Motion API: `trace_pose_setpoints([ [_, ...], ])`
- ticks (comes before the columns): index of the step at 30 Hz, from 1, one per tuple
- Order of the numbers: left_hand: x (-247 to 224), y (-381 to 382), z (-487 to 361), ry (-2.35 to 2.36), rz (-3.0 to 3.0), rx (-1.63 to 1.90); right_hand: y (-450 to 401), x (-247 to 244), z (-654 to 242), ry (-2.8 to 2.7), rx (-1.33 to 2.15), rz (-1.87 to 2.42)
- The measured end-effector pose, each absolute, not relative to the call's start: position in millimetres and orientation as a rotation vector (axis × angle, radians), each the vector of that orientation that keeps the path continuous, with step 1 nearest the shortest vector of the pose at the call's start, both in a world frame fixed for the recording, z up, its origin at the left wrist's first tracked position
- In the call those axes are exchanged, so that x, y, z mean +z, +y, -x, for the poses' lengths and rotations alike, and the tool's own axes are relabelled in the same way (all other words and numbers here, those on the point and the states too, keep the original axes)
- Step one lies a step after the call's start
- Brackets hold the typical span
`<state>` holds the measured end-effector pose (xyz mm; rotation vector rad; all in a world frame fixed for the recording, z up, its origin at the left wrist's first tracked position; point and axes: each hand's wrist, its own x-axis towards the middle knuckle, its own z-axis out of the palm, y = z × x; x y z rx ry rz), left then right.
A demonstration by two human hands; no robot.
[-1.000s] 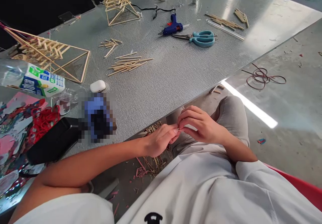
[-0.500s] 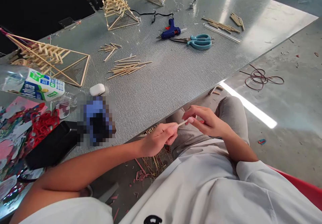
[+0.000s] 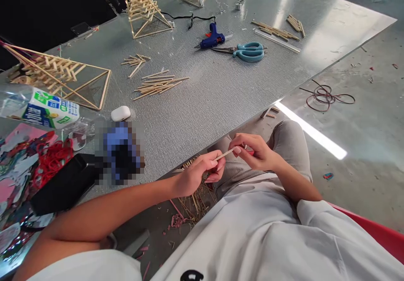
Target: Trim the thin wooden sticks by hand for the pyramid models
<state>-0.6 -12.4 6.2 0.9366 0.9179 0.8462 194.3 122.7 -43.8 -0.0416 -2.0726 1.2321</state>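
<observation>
left hand [image 3: 200, 171]: curled, pinching | right hand [image 3: 254, 149]: pinching | spacing: close together

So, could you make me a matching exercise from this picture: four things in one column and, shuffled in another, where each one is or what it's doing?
Column one:
1. The person's left hand
2. Metal scissors with teal handles
3. Small white rounded case
4. Thin dark brown cord

Column two:
A. Lying in loops on the grey floor
B. On the table, beside the dark blue glue gun
C. Holding a thin pale wooden stick together with the right hand
D. On the table, near the clear plastic bottle

Right pairs: 1-C, 2-B, 3-D, 4-A.
</observation>
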Motion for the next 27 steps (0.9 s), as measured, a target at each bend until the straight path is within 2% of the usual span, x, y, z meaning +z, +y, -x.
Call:
trace_pose_setpoints([
  [16,6.1,-16.4,-0.3,1.039,-1.190,0.766,119.2,-48.6,-191.2,-2.062,1.260,0.103],
  [27,6.2,-15.7,3.1,1.128,-1.235,0.735,115.7,-49.9,-188.8,-2.069,1.137,0.003],
])
